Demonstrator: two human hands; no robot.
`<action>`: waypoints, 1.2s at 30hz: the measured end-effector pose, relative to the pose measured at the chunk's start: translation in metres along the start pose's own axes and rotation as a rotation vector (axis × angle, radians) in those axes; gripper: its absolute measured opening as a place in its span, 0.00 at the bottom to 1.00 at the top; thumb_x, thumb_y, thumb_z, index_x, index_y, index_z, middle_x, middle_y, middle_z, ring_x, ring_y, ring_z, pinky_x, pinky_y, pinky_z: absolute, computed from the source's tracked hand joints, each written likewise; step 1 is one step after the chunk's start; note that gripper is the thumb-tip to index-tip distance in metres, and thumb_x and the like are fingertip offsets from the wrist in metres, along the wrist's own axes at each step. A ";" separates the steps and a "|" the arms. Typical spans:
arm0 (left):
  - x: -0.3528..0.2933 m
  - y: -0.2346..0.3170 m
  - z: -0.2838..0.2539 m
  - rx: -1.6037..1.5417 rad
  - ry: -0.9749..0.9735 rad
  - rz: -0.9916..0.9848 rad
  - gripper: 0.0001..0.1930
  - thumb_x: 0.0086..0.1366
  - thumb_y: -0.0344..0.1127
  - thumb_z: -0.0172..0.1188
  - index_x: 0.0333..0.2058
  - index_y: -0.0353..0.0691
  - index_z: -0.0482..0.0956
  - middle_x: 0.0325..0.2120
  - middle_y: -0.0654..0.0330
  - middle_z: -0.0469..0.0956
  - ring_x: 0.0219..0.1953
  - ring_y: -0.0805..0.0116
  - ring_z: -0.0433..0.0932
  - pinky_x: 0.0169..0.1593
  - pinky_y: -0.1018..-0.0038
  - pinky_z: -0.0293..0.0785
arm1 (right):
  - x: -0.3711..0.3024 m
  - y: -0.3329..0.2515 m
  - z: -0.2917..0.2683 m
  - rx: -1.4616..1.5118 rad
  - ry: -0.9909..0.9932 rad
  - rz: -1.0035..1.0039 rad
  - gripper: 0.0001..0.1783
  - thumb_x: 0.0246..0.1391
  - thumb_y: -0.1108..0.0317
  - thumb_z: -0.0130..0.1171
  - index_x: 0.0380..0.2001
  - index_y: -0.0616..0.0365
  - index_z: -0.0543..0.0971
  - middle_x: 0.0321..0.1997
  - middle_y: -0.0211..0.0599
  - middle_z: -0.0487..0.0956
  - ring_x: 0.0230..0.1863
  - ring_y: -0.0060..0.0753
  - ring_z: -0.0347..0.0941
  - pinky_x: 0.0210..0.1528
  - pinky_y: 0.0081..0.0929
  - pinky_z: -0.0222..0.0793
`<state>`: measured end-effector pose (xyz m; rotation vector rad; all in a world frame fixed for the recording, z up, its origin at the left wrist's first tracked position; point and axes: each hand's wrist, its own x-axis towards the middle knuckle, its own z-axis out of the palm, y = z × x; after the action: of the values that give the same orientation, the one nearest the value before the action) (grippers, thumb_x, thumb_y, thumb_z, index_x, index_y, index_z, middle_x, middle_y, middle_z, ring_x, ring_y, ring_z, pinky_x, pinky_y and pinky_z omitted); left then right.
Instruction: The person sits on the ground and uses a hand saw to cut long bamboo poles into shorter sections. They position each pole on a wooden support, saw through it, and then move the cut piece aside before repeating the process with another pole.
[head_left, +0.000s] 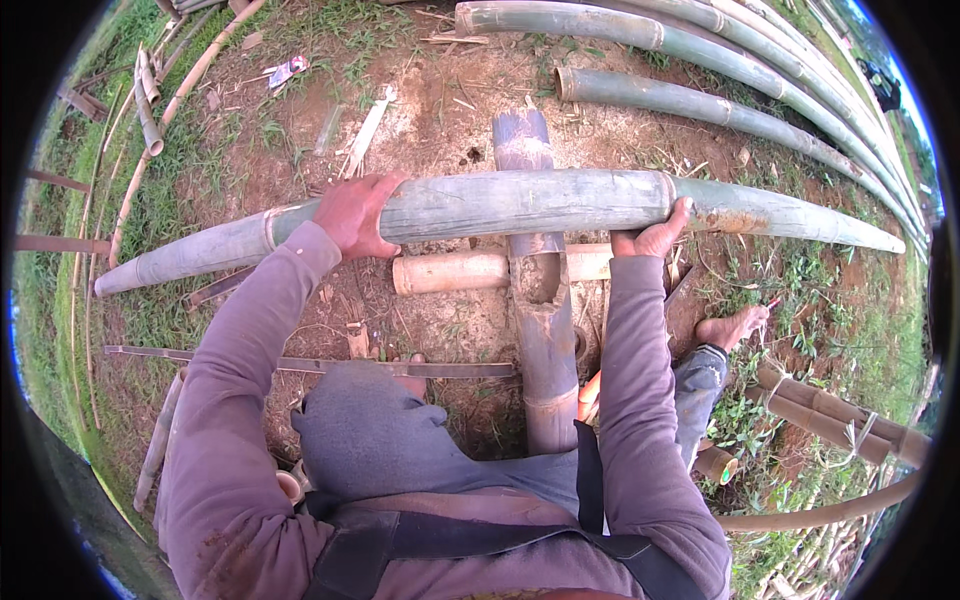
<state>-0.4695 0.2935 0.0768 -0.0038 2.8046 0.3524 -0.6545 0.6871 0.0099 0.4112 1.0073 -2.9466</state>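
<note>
A long, thick greenish-grey bamboo pole [520, 205] lies crosswise in front of me. My left hand [358, 215] is closed over it left of the middle, with the fingers on its far side. On the right, my right hand [655, 232] grips its near side beside a joint, thumb up over the pole; its other fingers are mostly hidden underneath. Beneath the pole runs a darker bamboo length [550, 400] pointing away from me, with an open notch cut in its top. A shorter pale bamboo piece [450, 271] crosses under that one.
Several long bamboo poles [700, 105] lie at the far right. A thin dark strip [440, 369] stretches near my knee, and something orange [590, 396] sits beside the notched bamboo. Tied bamboo [830, 415] is at right, near my bare foot [733, 327]. Sawdust covers the soil [430, 130].
</note>
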 end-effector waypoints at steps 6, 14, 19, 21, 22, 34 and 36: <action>-0.007 0.017 0.014 0.318 0.536 0.217 0.61 0.44 0.63 0.80 0.74 0.49 0.61 0.64 0.49 0.75 0.63 0.46 0.77 0.65 0.52 0.75 | -0.002 -0.004 0.003 -0.118 0.062 0.105 0.47 0.61 0.24 0.57 0.68 0.48 0.73 0.69 0.40 0.76 0.70 0.50 0.70 0.74 0.62 0.61; 0.048 0.085 -0.004 -0.013 0.088 -0.016 0.55 0.52 0.75 0.72 0.70 0.44 0.70 0.51 0.47 0.84 0.54 0.46 0.85 0.59 0.52 0.79 | -0.069 -0.036 -0.130 -1.233 0.345 -0.312 0.39 0.59 0.42 0.72 0.58 0.68 0.79 0.54 0.51 0.83 0.55 0.49 0.79 0.61 0.42 0.73; 0.029 0.084 -0.001 0.038 0.053 -0.088 0.54 0.52 0.77 0.70 0.68 0.44 0.72 0.48 0.47 0.86 0.50 0.47 0.87 0.56 0.52 0.81 | -0.202 -0.027 -0.174 -1.809 0.614 0.030 0.38 0.48 0.43 0.79 0.49 0.63 0.79 0.53 0.52 0.79 0.59 0.56 0.77 0.64 0.51 0.72; 0.030 0.087 0.000 0.056 0.058 -0.076 0.53 0.52 0.77 0.70 0.66 0.45 0.73 0.46 0.47 0.86 0.49 0.47 0.87 0.54 0.51 0.82 | -0.220 -0.018 -0.178 -1.782 0.748 0.026 0.38 0.45 0.43 0.81 0.48 0.61 0.78 0.53 0.51 0.79 0.58 0.55 0.78 0.63 0.51 0.73; 0.029 0.089 -0.001 0.044 0.061 -0.069 0.53 0.52 0.77 0.70 0.67 0.45 0.72 0.49 0.47 0.86 0.51 0.46 0.86 0.56 0.51 0.81 | -0.225 -0.019 -0.180 -1.754 0.777 0.090 0.41 0.43 0.42 0.83 0.49 0.60 0.77 0.53 0.50 0.80 0.58 0.54 0.78 0.63 0.51 0.74; 0.031 0.091 -0.002 -0.028 0.132 -0.006 0.54 0.50 0.77 0.71 0.68 0.47 0.72 0.55 0.47 0.84 0.57 0.47 0.84 0.60 0.53 0.78 | -0.244 -0.003 -0.243 -1.762 0.463 0.233 0.47 0.56 0.37 0.64 0.71 0.57 0.71 0.65 0.57 0.81 0.66 0.60 0.77 0.71 0.51 0.69; 0.038 0.092 0.009 -0.045 0.174 0.021 0.54 0.52 0.76 0.70 0.70 0.47 0.70 0.56 0.47 0.83 0.57 0.46 0.83 0.61 0.52 0.78 | -0.240 0.006 -0.267 -1.689 0.487 0.192 0.45 0.57 0.39 0.62 0.71 0.53 0.71 0.64 0.57 0.81 0.66 0.61 0.77 0.71 0.54 0.67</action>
<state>-0.5067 0.3856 0.0793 -0.0153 2.9695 0.4399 -0.3568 0.8234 -0.1378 0.9117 2.6056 -0.9713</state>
